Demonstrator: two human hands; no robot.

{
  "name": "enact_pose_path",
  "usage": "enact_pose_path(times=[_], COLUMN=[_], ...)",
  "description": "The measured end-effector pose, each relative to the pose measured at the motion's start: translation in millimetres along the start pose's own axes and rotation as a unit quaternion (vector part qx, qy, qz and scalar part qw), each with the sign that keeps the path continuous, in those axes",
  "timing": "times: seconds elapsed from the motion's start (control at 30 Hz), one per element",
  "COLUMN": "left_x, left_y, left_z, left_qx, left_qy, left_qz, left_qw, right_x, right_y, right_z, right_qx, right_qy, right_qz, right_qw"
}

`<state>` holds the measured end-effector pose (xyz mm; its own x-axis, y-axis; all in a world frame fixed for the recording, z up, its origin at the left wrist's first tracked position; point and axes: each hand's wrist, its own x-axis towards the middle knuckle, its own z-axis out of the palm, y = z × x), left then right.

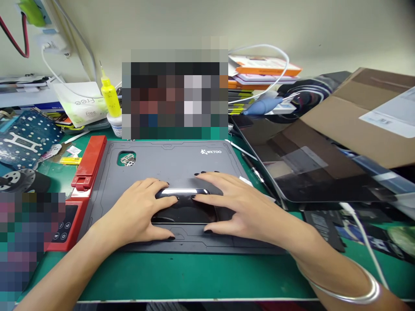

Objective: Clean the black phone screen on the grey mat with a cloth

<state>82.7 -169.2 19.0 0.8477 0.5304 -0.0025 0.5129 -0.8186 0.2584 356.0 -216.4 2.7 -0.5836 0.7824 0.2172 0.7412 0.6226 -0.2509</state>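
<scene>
A black smartphone (184,209) lies flat on a grey work mat (168,162) in front of me. My left hand (136,214) rests on the phone's left end, index finger across its top edge and thumb at its lower edge. From the right, my right hand (236,203) covers the other end, fingers spread over the top edge and thumb at the bottom. Both hands press or grip the phone by its sides. A silver bangle (353,293) circles my right wrist.
A red device (86,168) borders the mat's left side. A yellow bottle (110,97) stands behind. A dark tablet (311,168) and a cardboard box (366,116) lie to the right, with a white cable (366,242). Circuit boards (22,138) sit at far left on the green mat (194,276).
</scene>
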Motion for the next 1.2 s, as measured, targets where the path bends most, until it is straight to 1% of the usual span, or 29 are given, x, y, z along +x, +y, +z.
enact_pose_path(times=[0.4,0.5,0.73,0.97,1.2], left_x=[-4,-7,-11,-10,-8], left_y=[-5,-8,-17,-12,-7], left_z=[-5.5,-8.1,-10.3,-10.5,-4.4], left_qx=[0.008,0.017,0.021,0.018,0.012], left_qy=[-0.001,0.004,0.015,0.011,0.018], left_qz=[-0.022,-0.030,-0.038,-0.026,-0.008], left_qw=[1.000,0.999,0.999,0.999,1.000], right_x=[-11,-13,-16,-13,-11], right_y=[17,20,23,19,15], right_z=[-11,-12,-12,-12,-10], right_qx=[-0.012,-0.012,-0.008,0.009,0.000], right_qy=[0.014,0.015,0.017,0.013,0.013], right_qz=[0.009,0.014,0.002,-0.003,0.008], right_qw=[1.000,1.000,1.000,1.000,1.000])
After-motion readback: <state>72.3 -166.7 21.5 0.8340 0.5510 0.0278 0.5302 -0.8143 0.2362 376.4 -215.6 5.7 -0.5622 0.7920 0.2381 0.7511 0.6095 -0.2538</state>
